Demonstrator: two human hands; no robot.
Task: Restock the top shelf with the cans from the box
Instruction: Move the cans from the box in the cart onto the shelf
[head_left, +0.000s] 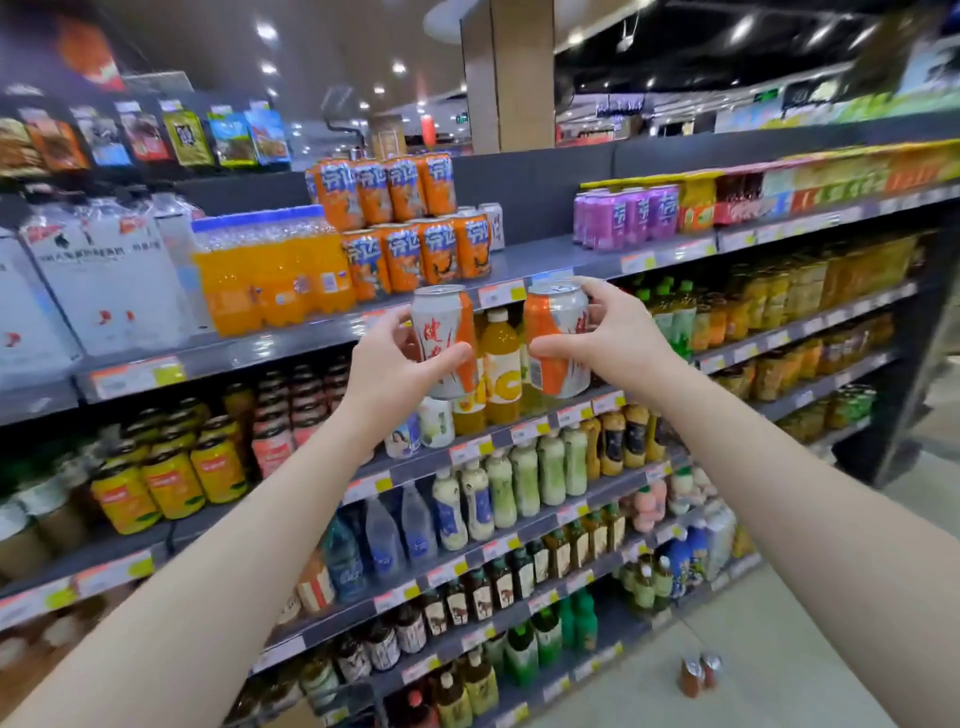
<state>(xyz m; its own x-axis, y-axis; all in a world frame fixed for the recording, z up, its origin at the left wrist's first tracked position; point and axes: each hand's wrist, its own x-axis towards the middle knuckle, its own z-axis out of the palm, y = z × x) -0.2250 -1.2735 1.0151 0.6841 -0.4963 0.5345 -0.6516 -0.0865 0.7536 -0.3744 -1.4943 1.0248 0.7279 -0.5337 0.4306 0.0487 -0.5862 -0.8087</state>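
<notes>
Both arms are raised toward the top shelf (545, 254). The left hand (389, 364) grips the left can (447, 332), white and orange with red lettering: thumb across the can's front at mid-height, the other fingers curled round its far left side, the can's top clear above the fingers. The can is upright, leaning slightly, and sits just below and in front of the top shelf's front edge, not resting on it. The right hand (623, 338) grips the right can (556, 338), same design: thumb pressed on the lower front, index finger hooked near the top rim, the rest wrapped round the right side. It is upright, at the same height against the shelf edge, also off the shelf. The two cans are near each other but apart, with a yellow juice bottle (501, 364) on the shelf below showing between them. On the top shelf, left of the bare stretch, stands a two-high stack of orange cans (410, 223), with an orange bottle pack (270, 270) further left; purple cans (623, 213) stand to the right. Far below the top shelf, two floor cans (701, 675) stand on the floor.
</notes>
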